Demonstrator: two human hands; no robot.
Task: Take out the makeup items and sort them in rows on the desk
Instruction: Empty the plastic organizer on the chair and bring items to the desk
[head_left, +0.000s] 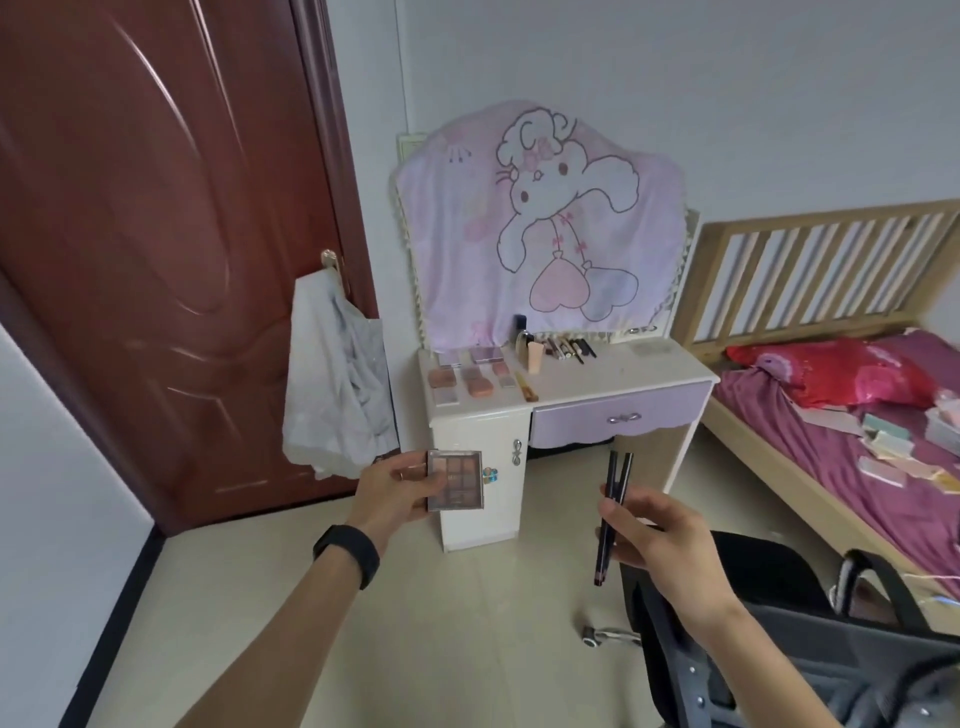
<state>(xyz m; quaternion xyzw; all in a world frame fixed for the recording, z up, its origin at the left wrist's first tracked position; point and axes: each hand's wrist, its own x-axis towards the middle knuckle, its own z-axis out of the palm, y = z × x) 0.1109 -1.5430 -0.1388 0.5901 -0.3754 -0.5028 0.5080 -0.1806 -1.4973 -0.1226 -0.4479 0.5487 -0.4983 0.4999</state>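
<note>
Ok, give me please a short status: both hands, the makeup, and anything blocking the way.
Left hand holds square brown eyeshadow palette. Right hand holds thin dark makeup pencils. White desk ahead, rows started. Black chair at right.

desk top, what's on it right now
On the desk: palettes in rows at left, a bottle, and a row of pencils at the back. The drawer is shut, contents unseen.

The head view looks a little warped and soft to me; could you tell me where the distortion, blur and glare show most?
Head view: wide-angle bending bows the door and the bed frame near the edges; small items on the desk are too soft to identify; the eyeshadow palette in the left hand is fairly clear; the pencils in the right hand are slightly smeared; lighting is flat, with sheen streaks on the door.
</note>
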